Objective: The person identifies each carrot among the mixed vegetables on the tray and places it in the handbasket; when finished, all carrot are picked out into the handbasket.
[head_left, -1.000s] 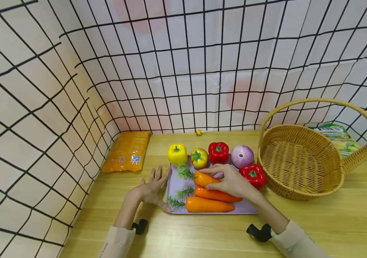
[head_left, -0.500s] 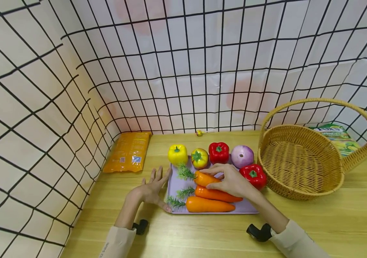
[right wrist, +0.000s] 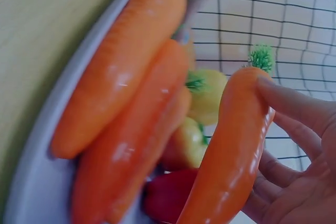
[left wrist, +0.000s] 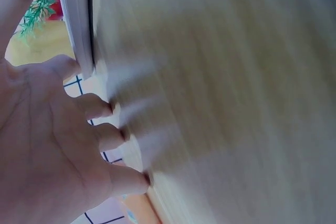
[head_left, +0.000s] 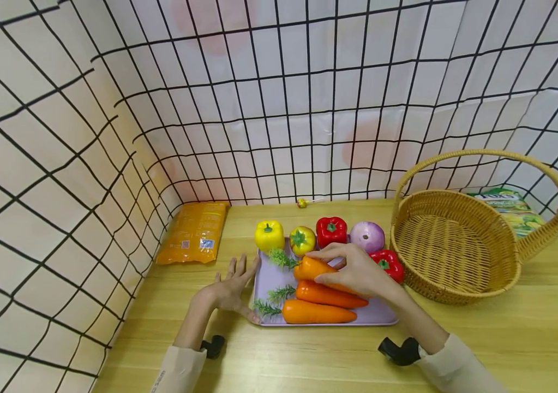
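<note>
An orange toy carrot point(head_left: 314, 268) with a green leafy top is pinched between the thumb and fingers of my right hand point(head_left: 359, 270). In the right wrist view the carrot point(right wrist: 228, 145) is raised above the others. A middle carrot point(head_left: 330, 295) and a front carrot point(head_left: 318, 311) lie side by side on the lilac tray point(head_left: 377, 315). Another orange piece point(right wrist: 176, 119) shows partly hidden behind the middle carrot in the right wrist view. My left hand point(head_left: 229, 291) is spread at the tray's left edge, its thumb at the front corner and fingertips on the wooden table.
Along the tray's back sit a yellow pepper point(head_left: 269, 234), a yellow-red fruit point(head_left: 303, 240), a red pepper point(head_left: 331, 232) and a purple onion point(head_left: 367, 236). Another red pepper point(head_left: 389, 265) neighbours the wicker basket point(head_left: 455, 289). An orange packet point(head_left: 193, 232) and lollipop point(head_left: 302, 203) lie behind.
My right hand has shifted slightly right and lifted the rear carrot, which now tilts more. Its sleeve moved right too. My left hand has stayed at the tray's edge.
</note>
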`<state>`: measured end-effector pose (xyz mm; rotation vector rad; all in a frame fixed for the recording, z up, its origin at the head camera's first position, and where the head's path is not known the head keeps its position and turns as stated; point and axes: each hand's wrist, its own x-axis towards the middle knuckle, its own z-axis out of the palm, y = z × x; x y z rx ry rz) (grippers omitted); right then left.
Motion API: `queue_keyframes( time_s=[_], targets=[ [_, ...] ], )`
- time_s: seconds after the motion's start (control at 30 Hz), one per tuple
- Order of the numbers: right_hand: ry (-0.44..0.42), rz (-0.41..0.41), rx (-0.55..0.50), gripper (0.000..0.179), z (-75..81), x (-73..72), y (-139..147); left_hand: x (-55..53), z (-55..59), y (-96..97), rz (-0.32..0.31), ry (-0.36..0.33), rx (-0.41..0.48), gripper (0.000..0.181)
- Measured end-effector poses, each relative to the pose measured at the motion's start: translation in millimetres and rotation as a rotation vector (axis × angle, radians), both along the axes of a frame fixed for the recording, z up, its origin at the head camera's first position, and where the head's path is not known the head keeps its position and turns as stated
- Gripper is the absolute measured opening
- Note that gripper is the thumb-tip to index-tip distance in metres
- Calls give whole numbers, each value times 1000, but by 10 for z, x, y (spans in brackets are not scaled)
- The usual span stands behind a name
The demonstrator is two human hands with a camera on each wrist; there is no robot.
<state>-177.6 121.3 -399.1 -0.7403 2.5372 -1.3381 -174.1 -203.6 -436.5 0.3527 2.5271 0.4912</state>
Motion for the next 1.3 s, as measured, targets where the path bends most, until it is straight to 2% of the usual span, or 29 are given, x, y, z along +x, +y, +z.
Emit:
queue_keyframes(
  time_s=[0.1, 0.23, 0.43, 0.6, 0.77, 0.97, 1.13, 1.3],
  targets=[
    [-17, 0, -16, 47, 110, 15, 69, 19, 20, 5, -3, 6, -5, 143],
    [15, -27, 0, 47, 314, 6, 223, 25, 27, 11, -5, 8, -6, 143],
    [55, -98, 83, 46, 635, -24, 539, 21, 36, 11, -5, 6, -11, 142],
    [100, -148, 154, 49, 778, -62, 858, 27, 43, 14, -9, 4, -19, 142],
    [80, -202, 198, 49, 820, -138, 1210, 27, 37, 16, -8, 8, -24, 142],
    [66, -216, 246, 50, 792, -349, 1622, 16, 29, 21, -8, 8, -18, 143],
    [-22, -240, 319, 55, 703, -564, 1916, 10, 17, 11, -7, 5, -15, 143],
    [-142, -244, 332, 64, 625, -707, 2119, 6, 9, 6, -11, 9, -11, 143]
  ],
)
